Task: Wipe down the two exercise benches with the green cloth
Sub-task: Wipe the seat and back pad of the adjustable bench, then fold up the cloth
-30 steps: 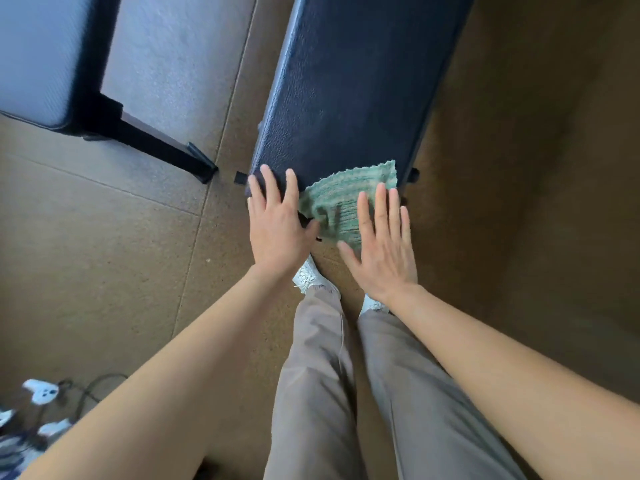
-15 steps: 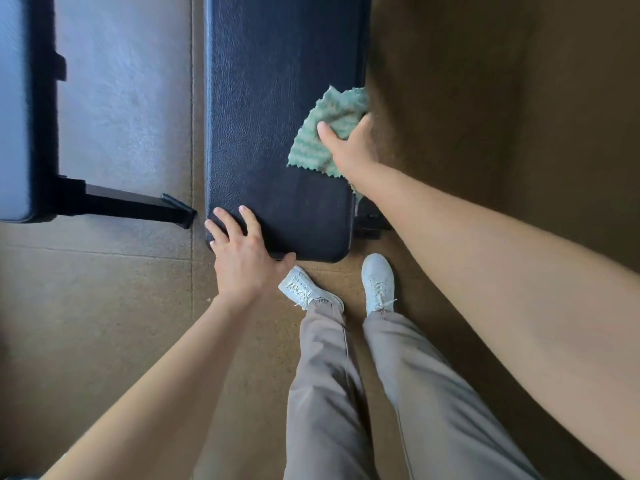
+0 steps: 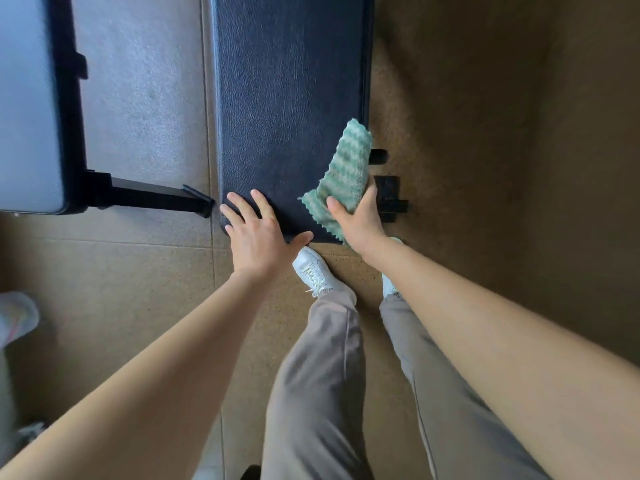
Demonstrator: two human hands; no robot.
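Left hand (image 3: 258, 237): flat, fingers spread, pressing on the near end of the dark bench (image 3: 287, 98), center frame. Right hand (image 3: 360, 221): grips the green cloth (image 3: 344, 171), thumb on top, other fingers hidden past the pad's right edge. Cloth sits on the bench's lower-right corner, running up along the right edge. 2nd bench (image 3: 27, 116) at left frame edge, its black foot (image 3: 152, 197) pointing toward the dark bench. White shoes (image 3: 313, 271) just below the near end.

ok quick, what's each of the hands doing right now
left hand: open, fingers straight, resting flat on the near end of the dark bench
right hand: holding the green cloth at the bench's right edge
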